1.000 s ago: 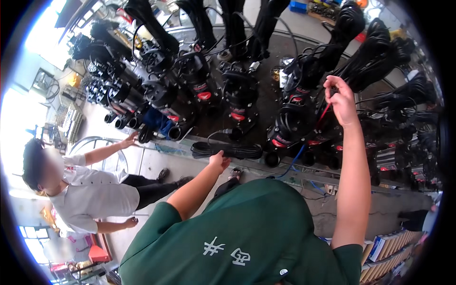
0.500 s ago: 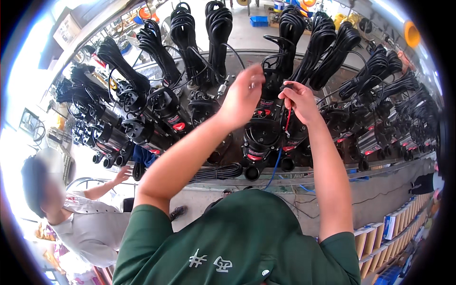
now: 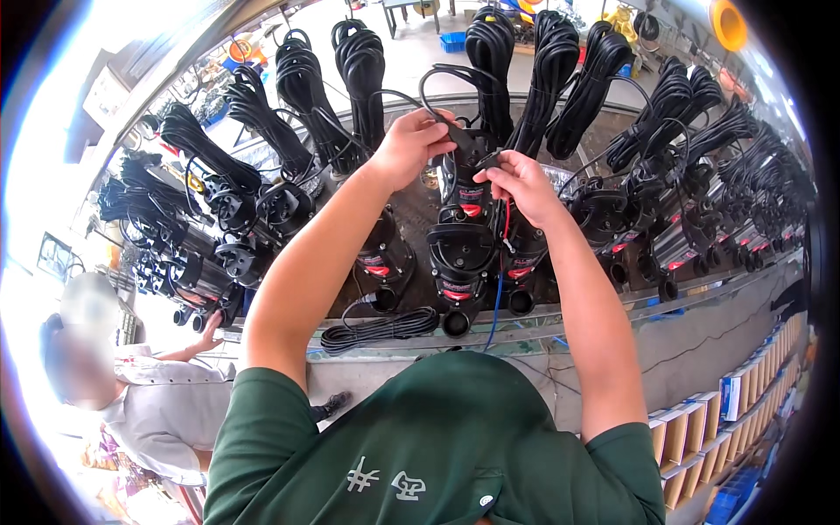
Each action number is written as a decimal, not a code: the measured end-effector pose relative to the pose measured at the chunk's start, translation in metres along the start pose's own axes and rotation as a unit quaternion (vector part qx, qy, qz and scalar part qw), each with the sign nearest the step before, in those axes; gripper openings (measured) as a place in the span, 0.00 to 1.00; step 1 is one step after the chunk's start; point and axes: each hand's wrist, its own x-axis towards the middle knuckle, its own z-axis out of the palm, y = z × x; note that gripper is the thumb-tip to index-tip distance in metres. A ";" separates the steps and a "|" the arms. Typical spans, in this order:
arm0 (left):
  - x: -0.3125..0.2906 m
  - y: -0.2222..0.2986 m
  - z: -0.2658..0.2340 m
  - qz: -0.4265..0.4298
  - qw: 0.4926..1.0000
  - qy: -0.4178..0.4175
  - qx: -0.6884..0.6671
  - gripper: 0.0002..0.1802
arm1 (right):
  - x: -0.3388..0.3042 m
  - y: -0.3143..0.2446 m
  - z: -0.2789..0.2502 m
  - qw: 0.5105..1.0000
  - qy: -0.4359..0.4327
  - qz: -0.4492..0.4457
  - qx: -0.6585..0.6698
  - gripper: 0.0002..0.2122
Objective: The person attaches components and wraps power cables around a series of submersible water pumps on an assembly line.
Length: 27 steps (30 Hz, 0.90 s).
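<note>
Both of my hands are over a black pump with a red label (image 3: 471, 210), in a row of similar ones. My left hand (image 3: 408, 150) is closed round the thick end of a black cable (image 3: 458, 136), which arches up toward a coiled bundle. Close beside it, my right hand (image 3: 522, 188) pinches a small black piece (image 3: 488, 161) whose kind I cannot make out. Below that hand hangs a thin red lead (image 3: 507, 219), and a blue cord (image 3: 499, 302) runs down past the bench edge. Another black pump (image 3: 459, 249) stands nearer to me.
Bundled black cables (image 3: 359, 66) rise behind the pumps. More pumps (image 3: 687, 241) crowd the bench on the right. A coiled cable with a plug (image 3: 381, 331) lies at the front edge. A co-worker in a grey shirt (image 3: 175, 407) is at the left, one hand by the pumps.
My left hand has come down and now grips the black cable end. My right hand has shifted slightly left and down. At left, the co-worker's hand has moved to a pump; the view has shifted.
</note>
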 end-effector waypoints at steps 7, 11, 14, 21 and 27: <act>-0.009 -0.008 0.025 -0.047 0.999 -0.002 -0.005 0.13 | 0.000 -0.005 0.002 0.999 -0.018 -0.008 -0.035 0.11; -0.012 -0.006 0.030 -0.045 0.999 -0.004 0.016 0.13 | 0.002 0.002 0.001 1.000 -0.016 -0.017 -0.009 0.11; -0.012 -0.008 0.024 -0.036 0.997 -0.014 0.065 0.13 | 0.001 0.002 0.004 0.999 -0.019 -0.023 -0.012 0.11; 0.000 -0.025 0.022 -0.010 0.981 0.027 0.193 0.12 | 0.004 0.003 0.000 0.999 -0.018 0.007 -0.043 0.09; 0.004 -0.033 0.021 -0.060 0.989 0.010 0.135 0.12 | 0.000 0.003 0.003 0.999 -0.026 0.007 -0.047 0.09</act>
